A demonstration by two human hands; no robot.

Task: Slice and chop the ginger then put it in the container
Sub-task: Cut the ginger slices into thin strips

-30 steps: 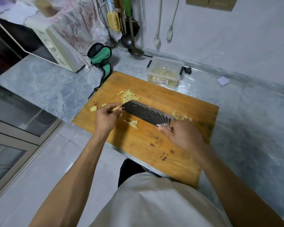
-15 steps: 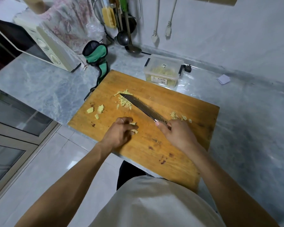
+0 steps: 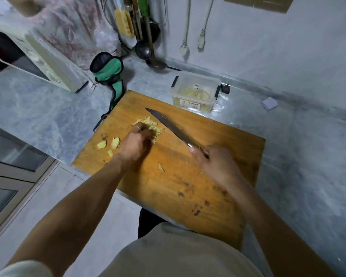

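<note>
Marble counter (image 3: 48, 108), wooden board (image 3: 218, 176); right hand (image 3: 218, 164) grips knife (image 3: 174, 128); left hand (image 3: 134, 142) fingers bunch ginger shreds (image 3: 151, 123).

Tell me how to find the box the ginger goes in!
Start at the big wooden cutting board on the grey counter. Look just past its far edge, toward the wall, to the see-through plastic container. It is the only clear box there, with yellowish pieces inside, black clips on its sides and a label on its front.
</note>
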